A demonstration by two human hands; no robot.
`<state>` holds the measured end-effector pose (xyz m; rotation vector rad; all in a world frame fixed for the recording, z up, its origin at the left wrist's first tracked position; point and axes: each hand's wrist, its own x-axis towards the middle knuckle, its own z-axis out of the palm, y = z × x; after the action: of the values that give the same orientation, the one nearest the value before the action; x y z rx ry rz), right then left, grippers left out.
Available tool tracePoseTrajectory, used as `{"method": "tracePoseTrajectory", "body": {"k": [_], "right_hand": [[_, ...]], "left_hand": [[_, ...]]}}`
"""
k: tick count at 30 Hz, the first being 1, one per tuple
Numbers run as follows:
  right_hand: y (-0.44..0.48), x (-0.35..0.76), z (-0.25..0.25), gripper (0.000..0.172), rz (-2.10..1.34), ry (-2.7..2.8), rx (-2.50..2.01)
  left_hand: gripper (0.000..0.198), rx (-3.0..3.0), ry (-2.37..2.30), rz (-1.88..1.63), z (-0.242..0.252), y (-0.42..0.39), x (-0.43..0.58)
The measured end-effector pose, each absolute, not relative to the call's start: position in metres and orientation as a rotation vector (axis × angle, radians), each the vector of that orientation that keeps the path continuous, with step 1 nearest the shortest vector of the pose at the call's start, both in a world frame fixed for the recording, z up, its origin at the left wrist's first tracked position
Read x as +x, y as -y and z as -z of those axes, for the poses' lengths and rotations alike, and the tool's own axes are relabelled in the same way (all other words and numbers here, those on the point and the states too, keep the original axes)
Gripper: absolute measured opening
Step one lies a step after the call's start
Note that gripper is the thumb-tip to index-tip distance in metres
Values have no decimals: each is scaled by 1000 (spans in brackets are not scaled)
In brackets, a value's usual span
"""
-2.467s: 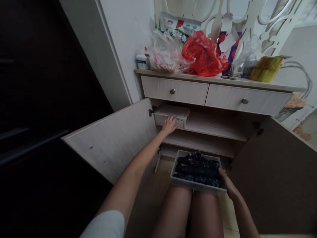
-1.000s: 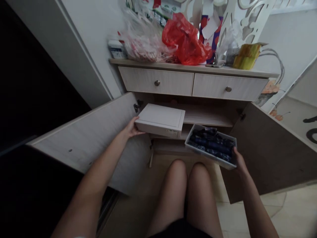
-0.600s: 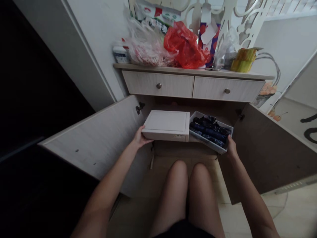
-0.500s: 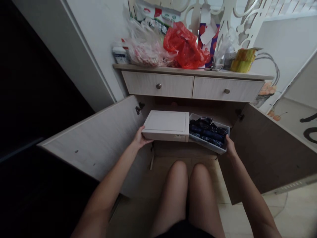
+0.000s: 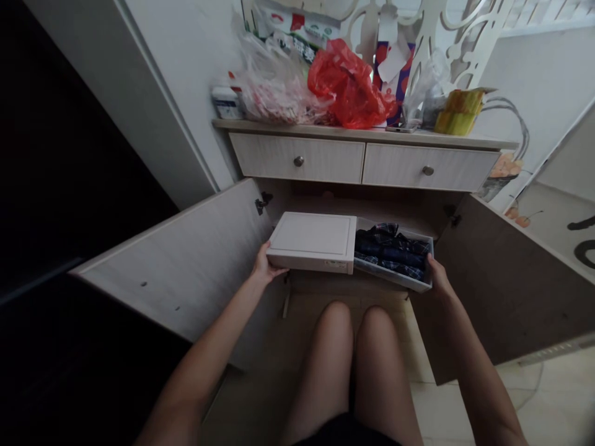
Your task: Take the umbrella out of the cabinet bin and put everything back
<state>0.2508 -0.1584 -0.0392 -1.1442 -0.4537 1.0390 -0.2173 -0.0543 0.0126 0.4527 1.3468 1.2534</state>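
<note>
A white lidded box (image 5: 313, 235) juts out of the cabinet opening, gripped at its left end by my left hand (image 5: 266, 266). My left thumb lies on its side and the fingers reach underneath. To its right sits a translucent plastic bin (image 5: 402, 279) holding dark plaid cloth (image 5: 393, 251), folded or rolled. My right hand (image 5: 437, 272) is closed on the bin's right end. The box's right edge overlaps the left part of the bin and hides it. Whatever is inside the white box cannot be seen.
Both cabinet doors, the left door (image 5: 186, 260) and the right door (image 5: 506, 285), stand swung outward beside my arms. Above are two closed drawers (image 5: 297, 148). The cabinet top carries a red plastic bag (image 5: 348, 83), clear bags, a white tub (image 5: 227, 102) and a yellow package (image 5: 459, 111).
The white box and the bin have come slightly toward me, lower in view. The bin's right end and my right hand have shifted a little to the right. Both hands keep their hold.
</note>
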Motion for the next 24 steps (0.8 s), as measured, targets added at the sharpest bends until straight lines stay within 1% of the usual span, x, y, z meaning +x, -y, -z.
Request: {"method": "tracePoseTrajectory", "body": {"k": [8,16,19,24], "right_hand": [[164,264,44,35,-1154,495,-1119],[138,247,39,35,-1260,529,-1122],[124,234,38,37,-1253,597,-1092],[106,208,39,36,-1131,714,-1157]], "left_hand": [[39,518,-1308,-1252,-15,50,-216],[43,541,-1299,-1182,-10,52,-194],[45,554,-1294,-1167,-7,55,-182],[45,584,-1254,-1156,-5,61,-162]]}}
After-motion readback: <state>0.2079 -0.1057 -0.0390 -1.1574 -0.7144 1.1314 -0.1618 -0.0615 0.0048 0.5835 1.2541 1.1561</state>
